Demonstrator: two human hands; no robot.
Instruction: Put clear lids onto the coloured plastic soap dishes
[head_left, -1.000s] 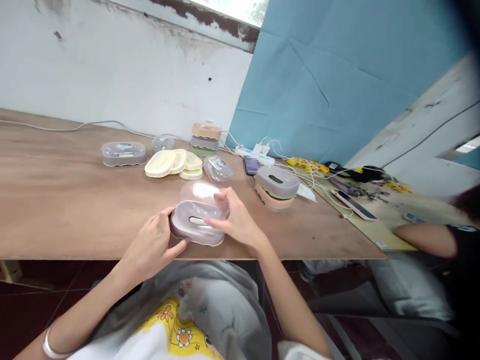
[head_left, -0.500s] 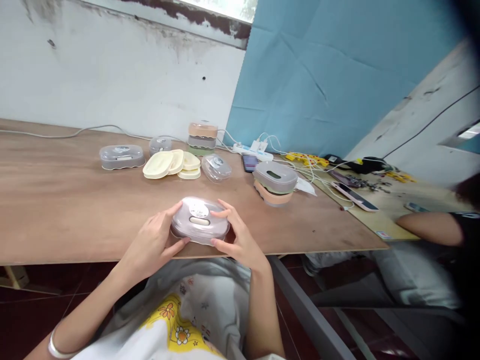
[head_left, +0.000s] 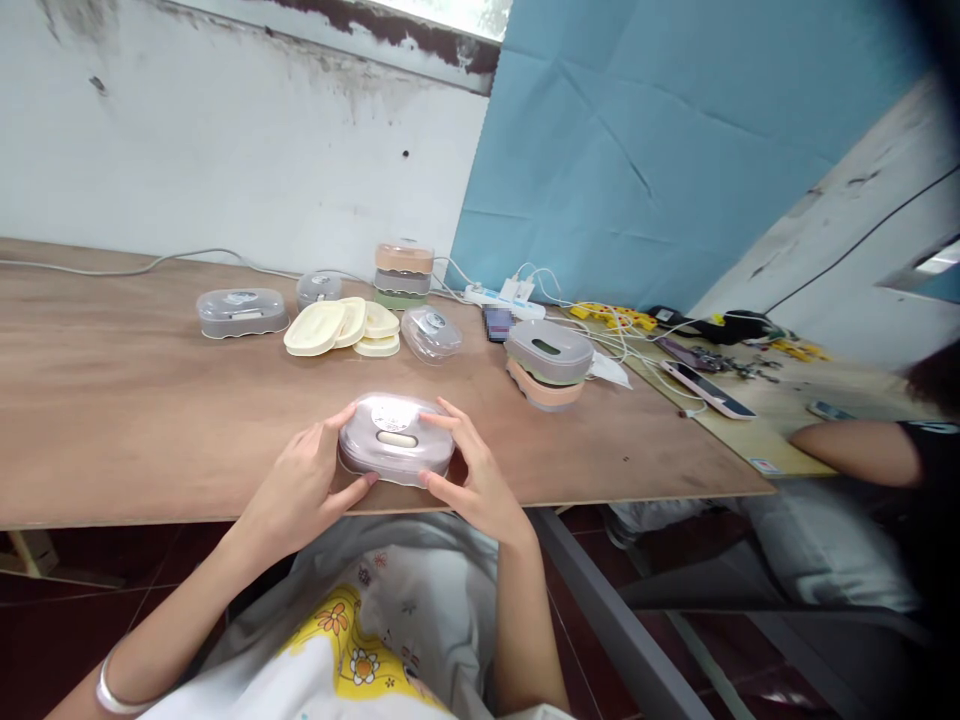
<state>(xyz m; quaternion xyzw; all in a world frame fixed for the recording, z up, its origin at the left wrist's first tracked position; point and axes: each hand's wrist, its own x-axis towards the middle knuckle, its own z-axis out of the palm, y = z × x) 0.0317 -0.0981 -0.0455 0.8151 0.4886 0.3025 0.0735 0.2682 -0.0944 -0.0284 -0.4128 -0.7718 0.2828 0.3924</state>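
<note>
Near the front edge of the wooden table lies an oval grey soap box under a clear lid with a round white label and a pale slot in its top. Its left end is gripped by my left hand, thumb at the front and fingers round the far side. My right hand clasps the right end, thumb low at the front, one finger reaching over the lid beside the label. What is inside the box cannot be made out.
Behind are a grey box, cream oval inserts, a clear lid and a stack of coloured boxes. To the right sit grey and orange parts, a power strip, cables and a phone. A person's arm rests far right.
Almost nothing differs. The whole view has shifted very slightly, and both hands keep the same hold on the soap box.
</note>
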